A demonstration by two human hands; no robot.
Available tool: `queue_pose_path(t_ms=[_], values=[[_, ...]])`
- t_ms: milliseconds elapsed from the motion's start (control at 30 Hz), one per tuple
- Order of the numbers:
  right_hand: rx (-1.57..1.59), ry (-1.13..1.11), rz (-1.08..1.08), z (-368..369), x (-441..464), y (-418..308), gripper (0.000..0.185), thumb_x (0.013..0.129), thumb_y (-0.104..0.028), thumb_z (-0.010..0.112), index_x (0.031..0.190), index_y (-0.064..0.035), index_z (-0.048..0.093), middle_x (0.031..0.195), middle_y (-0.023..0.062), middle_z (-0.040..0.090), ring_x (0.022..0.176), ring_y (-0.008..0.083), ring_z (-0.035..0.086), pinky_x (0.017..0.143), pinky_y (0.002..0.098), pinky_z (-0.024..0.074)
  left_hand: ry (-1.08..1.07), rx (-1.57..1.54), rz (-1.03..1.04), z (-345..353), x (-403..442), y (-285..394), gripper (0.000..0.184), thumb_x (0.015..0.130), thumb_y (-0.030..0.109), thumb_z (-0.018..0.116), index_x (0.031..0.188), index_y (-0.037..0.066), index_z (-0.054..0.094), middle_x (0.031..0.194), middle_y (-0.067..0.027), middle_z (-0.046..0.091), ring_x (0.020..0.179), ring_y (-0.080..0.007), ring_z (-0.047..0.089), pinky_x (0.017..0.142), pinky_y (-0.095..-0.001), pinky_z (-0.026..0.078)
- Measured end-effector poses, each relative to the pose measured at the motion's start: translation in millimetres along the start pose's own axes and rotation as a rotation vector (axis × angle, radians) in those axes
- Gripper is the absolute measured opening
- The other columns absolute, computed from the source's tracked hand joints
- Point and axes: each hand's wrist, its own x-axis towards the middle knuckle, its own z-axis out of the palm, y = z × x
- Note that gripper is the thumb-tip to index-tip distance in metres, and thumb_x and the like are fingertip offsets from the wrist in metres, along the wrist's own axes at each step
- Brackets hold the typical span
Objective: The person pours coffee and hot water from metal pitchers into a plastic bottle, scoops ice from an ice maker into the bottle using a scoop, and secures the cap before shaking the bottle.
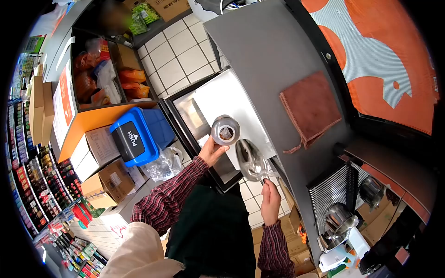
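My left hand (213, 151) is wrapped round a greyish, see-through cup-like container (225, 130), seen from above, with something brown and pale at its bottom. My right hand (270, 201) grips the thin handle of a shiny scoop (251, 160). The scoop's bowl is just right of the container; whether the two touch I cannot tell. Both are held over an opened cabinet with a white inside (227, 95) and a dark-framed door (178, 109).
A grey counter (259, 46) with a folded brown cloth (311, 110) runs along the right. Metal pitchers (340, 217) stand at lower right by a ribbed tray (331, 194). To the left are a blue push-lid bin (153, 148), a clear plastic bag (164, 166) and cardboard boxes (109, 183).
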Motion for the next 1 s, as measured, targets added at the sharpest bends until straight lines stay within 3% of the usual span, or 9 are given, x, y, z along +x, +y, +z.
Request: queue_pose_path(t_ms=[67,100,233,300,367,433,500,767,1000], values=[[0.240,-0.023,0.143,18.7,11.3,12.7,0.034,0.104,-0.022,0.040,0.117,0.0055,0.055,0.077,0.0046,0.046,0.073,0.0140,0.045,0.072,0.0264,0.0408,-0.005,0.031,-0.030,-11.5,2.4,11.5,0.063,0.092,0.018,0.068,0.140,0.000,0.032,0.128,-0.0145,0.052,0.117,-0.0210,0.056,0.101,-0.0364,0.047],[0.360,0.040,0.233,34.3,21.9,25.1,0.034,0.104,-0.023,0.040,0.118,0.0057,0.054,0.076,0.0055,0.046,0.072,0.0143,0.045,0.071,0.0267,0.0410,-0.005,0.060,-0.054,-17.0,4.2,12.5,0.063,0.091,0.019,0.068,0.140,-0.001,0.033,0.128,-0.0142,0.052,0.117,-0.0207,0.055,0.100,-0.0360,0.047],[0.180,0.332,0.108,73.0,95.9,56.5,0.041,0.104,-0.030,0.041,0.112,0.0062,0.058,0.083,0.0069,0.056,0.074,0.0167,0.053,0.073,0.0308,0.0465,0.008,0.053,-0.053,-33.0,8.4,16.2,0.066,0.092,0.030,0.068,0.139,-0.001,0.035,0.128,-0.0132,0.052,0.121,-0.0212,0.052,0.103,-0.0371,0.042],[-0.131,0.466,-0.004,95.7,146.7,99.8,0.044,0.103,-0.033,0.042,0.108,0.0067,0.060,0.085,0.0119,0.060,0.077,0.0211,0.057,0.080,0.0330,0.0482,-0.017,0.117,-0.040,-45.4,12.0,10.3,0.067,0.089,0.025,0.072,0.138,-0.001,0.036,0.127,-0.0131,0.053,0.120,-0.0212,0.052,0.101,-0.0372,0.044],[-0.678,0.391,0.152,115.8,218.5,196.6,0.047,0.103,-0.035,0.043,0.105,0.0075,0.062,0.078,0.0126,0.057,0.076,0.0224,0.056,0.081,0.0335,0.0471,0.007,0.062,-0.104,-52.0,12.0,20.9,0.066,0.089,0.024,0.071,0.138,-0.002,0.036,0.129,-0.0130,0.051,0.121,-0.0211,0.051,0.104,-0.0378,0.042],[-0.731,0.337,0.230,118.3,254.1,178.2,0.046,0.103,-0.035,0.043,0.106,0.0074,0.062,0.078,0.0124,0.057,0.076,0.0223,0.056,0.081,0.0333,0.0470,0.014,0.049,-0.005,-56.2,11.4,28.2,0.063,0.090,0.019,0.071,0.137,-0.002,0.036,0.129,-0.0128,0.051,0.122,-0.0204,0.051,0.105,-0.0371,0.041],[-0.685,0.328,0.242,118.8,285.9,157.3,0.046,0.103,-0.035,0.043,0.107,0.0074,0.062,0.079,0.0123,0.057,0.076,0.0222,0.056,0.081,0.0332,0.0469,-0.017,-0.087,-0.166,-66.3,11.6,35.5,0.062,0.090,0.019,0.071,0.137,-0.002,0.036,0.129,-0.0126,0.051,0.120,-0.0193,0.051,0.104,-0.0361,0.042],[-0.635,0.314,0.248,132.4,400.2,153.9,0.045,0.103,-0.034,0.043,0.110,0.0072,0.060,0.081,0.0116,0.057,0.078,0.0217,0.056,0.081,0.0327,0.0463,-0.015,0.025,-0.176,-80.9,4.8,38.2,0.066,0.086,0.018,0.075,0.136,-0.003,0.037,0.126,-0.0134,0.054,0.119,-0.0200,0.053,0.103,-0.0358,0.042],[-0.596,0.340,0.210,136.6,413.8,157.8,0.045,0.103,-0.033,0.043,0.113,0.0071,0.059,0.083,0.0111,0.057,0.080,0.0213,0.056,0.081,0.0322,0.0458,-0.057,0.172,-0.207,-87.1,-0.3,26.5,0.073,0.083,0.026,0.077,0.137,-0.002,0.039,0.131,-0.0181,0.050,0.125,-0.0301,0.049,0.106,-0.0388,0.037]])
